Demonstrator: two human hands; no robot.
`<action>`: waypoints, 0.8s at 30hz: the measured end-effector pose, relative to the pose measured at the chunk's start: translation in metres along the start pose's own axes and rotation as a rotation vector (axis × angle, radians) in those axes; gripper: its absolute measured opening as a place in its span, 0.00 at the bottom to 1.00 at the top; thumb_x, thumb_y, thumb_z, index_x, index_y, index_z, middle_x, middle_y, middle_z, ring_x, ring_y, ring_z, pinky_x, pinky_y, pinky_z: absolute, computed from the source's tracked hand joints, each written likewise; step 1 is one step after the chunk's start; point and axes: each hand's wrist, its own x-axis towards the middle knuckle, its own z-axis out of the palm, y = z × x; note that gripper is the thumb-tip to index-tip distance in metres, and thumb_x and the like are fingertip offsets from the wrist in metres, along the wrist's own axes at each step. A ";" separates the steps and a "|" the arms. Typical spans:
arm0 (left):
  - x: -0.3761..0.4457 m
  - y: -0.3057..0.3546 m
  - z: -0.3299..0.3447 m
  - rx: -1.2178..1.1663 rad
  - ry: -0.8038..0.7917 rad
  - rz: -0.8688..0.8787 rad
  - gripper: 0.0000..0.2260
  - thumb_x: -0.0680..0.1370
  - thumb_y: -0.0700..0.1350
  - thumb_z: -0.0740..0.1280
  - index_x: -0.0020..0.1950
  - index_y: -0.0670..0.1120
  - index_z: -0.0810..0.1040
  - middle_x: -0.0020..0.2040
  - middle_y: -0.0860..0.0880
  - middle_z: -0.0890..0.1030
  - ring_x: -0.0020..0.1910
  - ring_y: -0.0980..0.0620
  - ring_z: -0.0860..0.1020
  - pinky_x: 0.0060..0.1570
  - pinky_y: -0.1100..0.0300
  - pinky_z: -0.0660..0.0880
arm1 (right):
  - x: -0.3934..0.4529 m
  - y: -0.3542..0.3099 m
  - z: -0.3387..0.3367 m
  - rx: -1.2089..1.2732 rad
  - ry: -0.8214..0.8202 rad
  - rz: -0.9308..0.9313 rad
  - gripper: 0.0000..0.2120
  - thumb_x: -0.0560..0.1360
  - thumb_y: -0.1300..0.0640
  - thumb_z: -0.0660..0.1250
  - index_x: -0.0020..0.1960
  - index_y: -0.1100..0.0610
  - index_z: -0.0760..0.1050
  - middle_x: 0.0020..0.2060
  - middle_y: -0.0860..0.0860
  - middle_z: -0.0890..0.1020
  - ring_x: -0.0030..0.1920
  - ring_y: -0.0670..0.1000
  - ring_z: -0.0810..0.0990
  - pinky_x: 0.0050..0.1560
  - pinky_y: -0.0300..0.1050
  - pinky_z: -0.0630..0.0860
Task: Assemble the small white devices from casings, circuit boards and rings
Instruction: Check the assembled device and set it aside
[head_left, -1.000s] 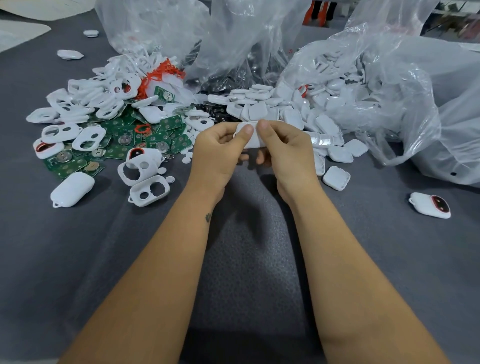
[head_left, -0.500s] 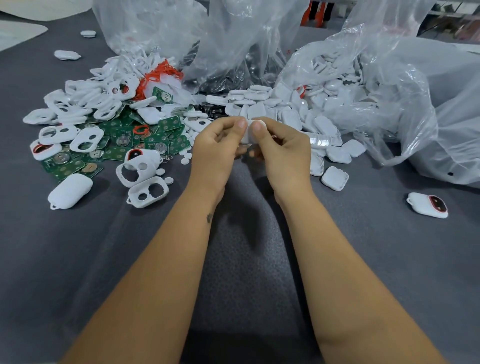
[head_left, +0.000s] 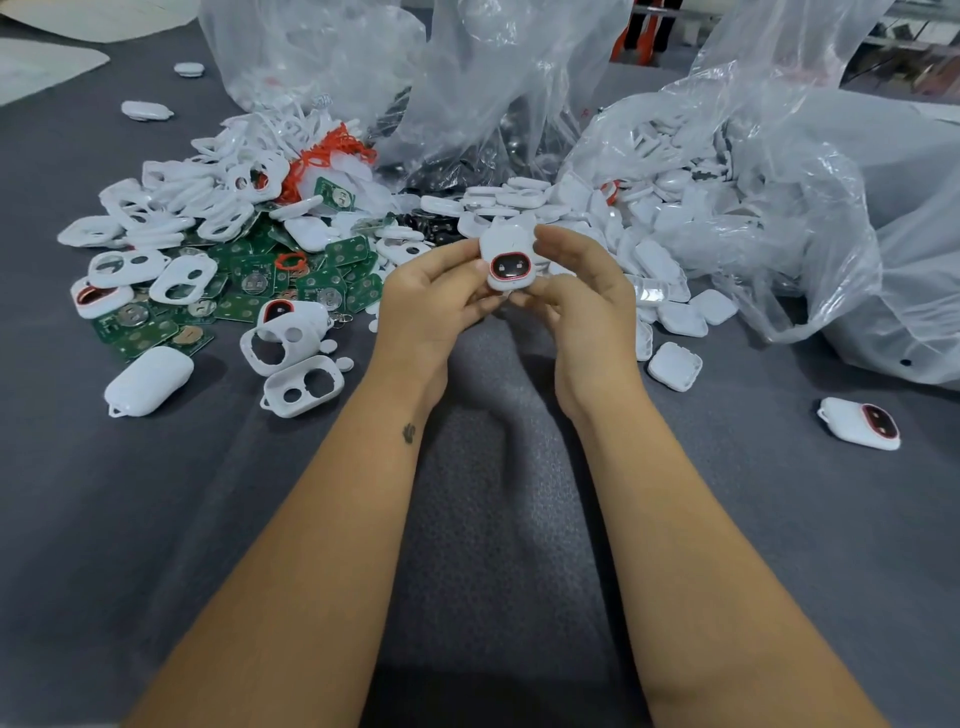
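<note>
Assembled white device (head_left: 508, 258) is held up above the grey cloth (head_left: 493, 519), at the near edge of the parts heap, face toward the camera: dark oval window with a red ring around it, white casing all round. Left hand (head_left: 431, 306) pinches its left edge, thumb on the front, other fingers curled behind. Right hand (head_left: 582, 296) grips the right edge and bottom, thumb over the upper right corner, fingers curled under. Both hands closed on the device, neither touching the cloth.

Left of the device: pile of green circuit boards (head_left: 249, 291) with round metal contacts, mixed with white front casings (head_left: 182, 278) that have two cut-outs. A red ring (head_left: 291, 261) lies loose on the boards. Further behind on that side, a bundle of orange-red rings (head_left: 322, 158) among more white casings. Two open front casings (head_left: 304, 387) lie nearer, down-left of the device, and a closed white shell (head_left: 148, 382) left of them.

Right of the device: heap of white back covers (head_left: 670, 249) spilling from a clear plastic bag (head_left: 779, 182); one back cover (head_left: 674, 366) lies apart, down-right. A finished device (head_left: 860, 423) sits alone, well to the right. More clear bags (head_left: 467, 78) behind.
</note>
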 end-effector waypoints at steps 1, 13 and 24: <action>-0.001 0.000 0.000 -0.007 -0.003 0.007 0.08 0.79 0.35 0.65 0.54 0.43 0.81 0.45 0.46 0.86 0.45 0.52 0.84 0.46 0.62 0.80 | 0.000 -0.001 0.000 0.048 -0.008 0.019 0.19 0.71 0.76 0.59 0.53 0.60 0.79 0.48 0.52 0.82 0.39 0.48 0.83 0.44 0.43 0.82; -0.002 0.003 0.001 -0.025 -0.033 -0.010 0.09 0.78 0.34 0.65 0.51 0.46 0.82 0.44 0.50 0.86 0.44 0.54 0.83 0.48 0.61 0.80 | 0.001 0.002 -0.001 0.035 -0.043 0.038 0.11 0.74 0.73 0.64 0.54 0.64 0.78 0.41 0.55 0.83 0.42 0.51 0.81 0.44 0.40 0.79; -0.004 0.002 0.002 0.101 -0.086 -0.009 0.13 0.78 0.34 0.65 0.60 0.44 0.81 0.49 0.50 0.85 0.47 0.56 0.82 0.50 0.62 0.79 | 0.002 -0.001 -0.002 0.044 0.026 0.023 0.11 0.72 0.74 0.67 0.46 0.60 0.77 0.30 0.52 0.80 0.30 0.47 0.78 0.35 0.38 0.76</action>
